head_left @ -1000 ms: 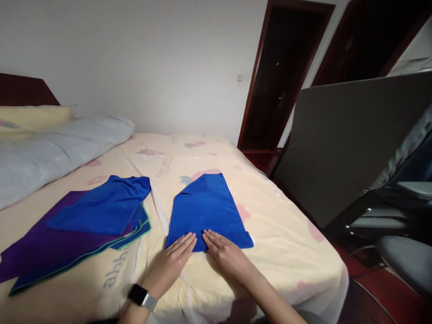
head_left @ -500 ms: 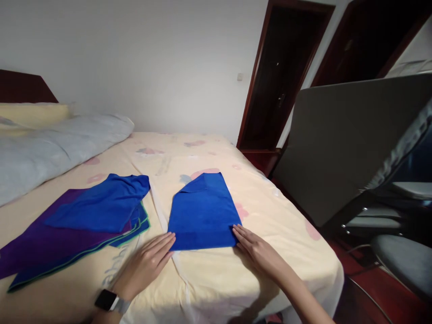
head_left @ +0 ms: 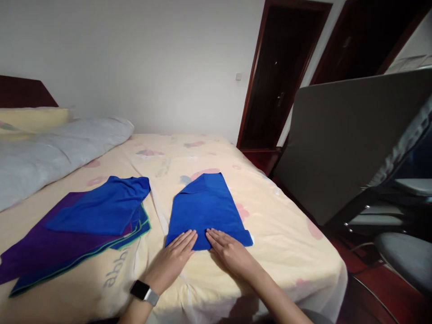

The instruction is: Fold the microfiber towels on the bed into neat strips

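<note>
A blue cloth (head_left: pixel 207 207) lies on the bed in front of me, its near edge turned over in a band and its far left corner folded inward. My left hand (head_left: pixel 175 255) rests flat on the left part of the near edge, fingers stretched out. Close beside it, my right hand (head_left: pixel 226 249) presses on the middle of the same edge with straight fingers. The band's right end juts out slightly past the cloth's side. To the left are a crumpled blue cloth (head_left: pixel 104 207), a purple cloth (head_left: pixel 64 236) under it, and green-edged blue cloths (head_left: pixel 140 227) at the bottom.
The bed (head_left: pixel 286 265) has a pale yellow patterned sheet. A grey-blue quilt (head_left: pixel 60 150) lies at the left. On the right are a large dark panel (head_left: pixel 337 148) and a grey chair seat (head_left: pixel 405 258). Dark doors (head_left: pixel 283 76) stand behind.
Both hands have moved inward from the near corners of the blue cloth to the middle of its edge, closer together. The band's right end now sticks out to the side.
</note>
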`<state>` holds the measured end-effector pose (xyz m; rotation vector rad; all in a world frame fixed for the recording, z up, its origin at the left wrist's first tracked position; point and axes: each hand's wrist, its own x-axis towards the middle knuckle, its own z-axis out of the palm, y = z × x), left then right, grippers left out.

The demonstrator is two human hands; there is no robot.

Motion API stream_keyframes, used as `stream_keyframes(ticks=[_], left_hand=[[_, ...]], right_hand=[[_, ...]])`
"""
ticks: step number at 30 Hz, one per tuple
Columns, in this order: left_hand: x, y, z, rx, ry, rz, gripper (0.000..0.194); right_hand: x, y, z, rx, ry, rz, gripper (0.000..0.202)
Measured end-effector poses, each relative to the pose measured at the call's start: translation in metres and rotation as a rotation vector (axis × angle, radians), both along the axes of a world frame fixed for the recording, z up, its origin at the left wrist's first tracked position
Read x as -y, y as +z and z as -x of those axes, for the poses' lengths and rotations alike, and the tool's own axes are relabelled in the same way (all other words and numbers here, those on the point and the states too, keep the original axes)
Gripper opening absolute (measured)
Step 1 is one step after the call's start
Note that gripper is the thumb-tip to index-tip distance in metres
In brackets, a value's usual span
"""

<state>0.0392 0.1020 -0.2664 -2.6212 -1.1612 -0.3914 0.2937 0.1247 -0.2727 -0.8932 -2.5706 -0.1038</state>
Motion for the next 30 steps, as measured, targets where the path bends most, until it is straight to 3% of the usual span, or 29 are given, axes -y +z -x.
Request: stream_keyframes(ticks=[6,10,13,16,20,22,26,30], left_hand=[[0.013,0.001,0.046,0.025,0.080,0.121,0.063],[0.019,0.010,0.058,0.056,0.096,0.148,0.068],[0.016,0.021,0.049,0.088,0.063,0.074,0.052],[0.009,0.027,0.022,0.125,0.038,-0.015,0.046],[0.001,0.016,-0.020,0.095,-0.018,-0.068,0.052],[-0.001,0.005,-0.029,0.087,-0.003,-0.076,0.056],[-0.002,-0.006,-0.014,0.049,-0.011,-0.016,0.055],[0.006,0.001,0.023,0.063,0.013,0.090,0.058]], right_hand=[[0.000,-0.002,-0.078,-0.027,-0.112,0.059,0.055],[0.003,-0.001,-0.098,0.005,-0.143,0.040,0.054],[0.005,0.008,-0.086,0.016,-0.141,0.007,0.052],[0.006,0.017,-0.053,-0.020,-0.109,-0.037,0.048],[0.002,0.012,0.000,-0.017,-0.023,-0.072,0.046],[0.000,0.005,0.017,-0.014,-0.035,-0.075,0.046],[-0.002,-0.004,0.018,-0.020,-0.030,-0.063,0.047],[0.000,-0.004,-0.025,-0.009,-0.038,0.003,0.051]])
